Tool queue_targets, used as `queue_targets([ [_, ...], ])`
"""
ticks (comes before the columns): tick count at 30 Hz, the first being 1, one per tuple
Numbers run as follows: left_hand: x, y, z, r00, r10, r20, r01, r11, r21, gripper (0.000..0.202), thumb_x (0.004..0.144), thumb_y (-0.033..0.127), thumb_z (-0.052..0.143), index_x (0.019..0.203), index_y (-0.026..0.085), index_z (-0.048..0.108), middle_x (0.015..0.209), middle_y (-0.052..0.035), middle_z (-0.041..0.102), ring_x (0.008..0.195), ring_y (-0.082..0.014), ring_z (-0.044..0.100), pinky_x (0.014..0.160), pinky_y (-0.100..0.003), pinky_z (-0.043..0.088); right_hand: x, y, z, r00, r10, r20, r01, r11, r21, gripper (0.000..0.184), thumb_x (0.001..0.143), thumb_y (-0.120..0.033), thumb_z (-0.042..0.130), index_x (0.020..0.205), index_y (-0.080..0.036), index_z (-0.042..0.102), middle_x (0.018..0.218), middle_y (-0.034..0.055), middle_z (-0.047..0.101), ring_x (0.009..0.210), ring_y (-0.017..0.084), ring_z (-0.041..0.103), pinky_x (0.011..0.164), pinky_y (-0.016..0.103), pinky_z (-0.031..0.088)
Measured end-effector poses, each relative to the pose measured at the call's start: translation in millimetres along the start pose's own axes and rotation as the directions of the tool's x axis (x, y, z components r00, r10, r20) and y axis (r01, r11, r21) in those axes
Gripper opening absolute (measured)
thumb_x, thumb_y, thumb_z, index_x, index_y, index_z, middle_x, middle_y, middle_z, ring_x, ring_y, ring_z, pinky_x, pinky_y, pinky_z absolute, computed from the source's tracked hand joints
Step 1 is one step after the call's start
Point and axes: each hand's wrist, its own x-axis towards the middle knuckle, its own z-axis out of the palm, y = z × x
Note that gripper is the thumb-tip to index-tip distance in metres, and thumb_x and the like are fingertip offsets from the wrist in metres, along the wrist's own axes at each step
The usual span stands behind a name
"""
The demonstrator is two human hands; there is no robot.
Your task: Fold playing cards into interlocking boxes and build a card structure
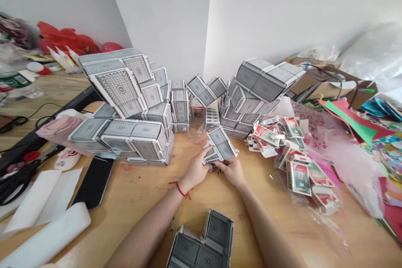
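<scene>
Over the middle of the table, a piece made of grey-backed playing cards (pixel 221 144) is held between both hands. My left hand (pixel 198 166) pinches its left edge, with a red string on the wrist. Fingers of my right hand (pixel 233 170) are closed on its lower right side. A small dark thing near the fingertips is too small to name. Close to me, between my forearms, sits an L-shaped block of joined cards (pixel 216 230). Larger stacked card blocks (pixel 147 132) stand at the left, and more card blocks (pixel 260 81) at the right.
Clear plastic boxes of cards (pixel 212 115) stand behind the hands. Opened red-and-green card boxes (pixel 300 178) lie in a heap at right, beside pink plastic wrap (pixel 348 167). At left lie a black phone (pixel 94 182), scissors (pixel 19 178) and a white mouse (pixel 67 159).
</scene>
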Motion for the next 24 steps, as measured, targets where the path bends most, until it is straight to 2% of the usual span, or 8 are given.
queue_targets([
  [3, 0.3, -1.7, 1.3, 1.0, -0.014, -0.004, 0.014, 1.0, -0.003, 0.064, 0.064, 0.001, 0.047, 0.123, 0.022, 0.038, 0.1, -0.0038, 0.061, 0.065, -0.0109, 0.058, 0.064, -0.024, 0.051, -2.6, -1.6, 2.4, 0.999, 0.022, -0.044, -0.024, 0.999, -0.032, 0.028, 0.064, -0.039, 0.064, 0.054, -0.013, 0.057, 0.042, -0.0005, 0.053, 0.034, 0.008, 0.042, 0.033, 0.019, 0.033],
  [6, 0.9, -2.3, 1.4, 1.0, -0.013, -0.008, 0.013, 1.0, 0.006, 0.063, 0.064, 0.002, 0.049, 0.123, 0.022, 0.04, 0.099, -0.0041, 0.061, 0.067, -0.012, 0.059, 0.065, -0.025, 0.051, -4.4, -2.6, 4.3, 0.995, 0.049, -0.085, -0.049, 0.999, 0.001, 0.031, 0.064, -0.038, 0.064, 0.047, -0.015, 0.05, 0.036, -0.0028, 0.047, 0.031, 0.007, 0.038, 0.031, 0.019, 0.028],
  [13, 1.8, -2.1, 0.0, 1.0, 0.011, -0.007, -0.011, 1.0, -0.016, 0.061, 0.063, 0.003, 0.053, 0.12, 0.021, 0.044, 0.106, -0.0051, 0.06, 0.078, -0.0156, 0.061, 0.072, -0.027, 0.051, -4.2, -8.2, 4.9, 0.991, 0.094, -0.091, -0.078, 0.983, 0.169, 0.032, 0.059, -0.033, 0.065, 0.041, -0.016, 0.046, 0.032, -0.0043, 0.044, 0.026, 0.006, 0.033, 0.028, 0.019, 0.024],
  [20, 2.1, -0.7, -0.7, 0.997, -0.055, 0.06, 0.064, 0.985, -0.16, 0.053, 0.07, 0.009, 0.051, 0.121, 0.019, 0.043, 0.103, -0.0076, 0.061, 0.062, -0.0122, 0.062, 0.059, -0.026, 0.053, -3.7, -11.0, 3.4, 0.991, 0.128, -0.046, -0.115, 0.968, 0.222, 0.032, 0.06, -0.033, 0.063, 0.037, -0.016, 0.047, 0.03, -0.0024, 0.046, 0.022, 0.007, 0.034, 0.025, 0.02, 0.022],
  [24, 1.4, -0.1, -0.4, 0.997, -0.06, 0.048, 0.066, 0.989, -0.132, 0.052, 0.07, 0.009, 0.051, 0.12, 0.019, 0.044, 0.097, -0.0062, 0.062, 0.061, -0.011, 0.061, 0.061, -0.025, 0.053, -2.3, -7.3, 2.5, 0.991, 0.119, -0.055, -0.105, 0.972, 0.211, 0.035, 0.061, -0.035, 0.063, 0.037, -0.016, 0.046, 0.029, -0.0027, 0.045, 0.021, 0.006, 0.032, 0.025, 0.02, 0.022],
])
